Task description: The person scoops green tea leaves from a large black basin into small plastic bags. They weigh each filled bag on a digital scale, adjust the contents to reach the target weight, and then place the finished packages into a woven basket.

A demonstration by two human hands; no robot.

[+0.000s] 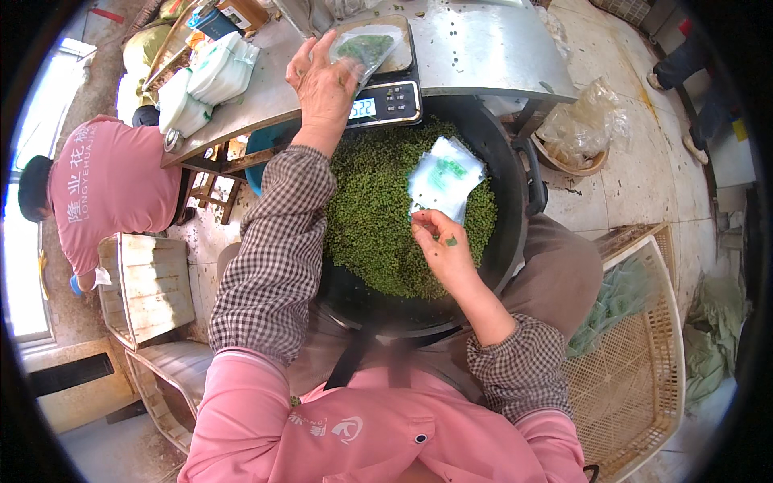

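My left hand (323,78) holds the side of a clear plastic bag (369,51) with green berries in it, on the pan (397,60) of a digital scale (386,102) with its display lit. Below the scale a wide black pan (510,247) stands between my legs, heaped with small green berries (380,223) that look like Sichuan peppercorns. A fanned stack of flat plastic bags (447,172) with green print lies over the heap. At the stack's near edge is my right hand (450,247), fingers curled; its grip is unclear. A leaf bit sticks to it.
Folded white bags (220,69) sit on the metal table (483,54) at left. A co-worker in a pink shirt (115,175) bends near plastic crates (154,284). At right are a slatted plastic basket (628,374) and a basin of clear film (580,130).
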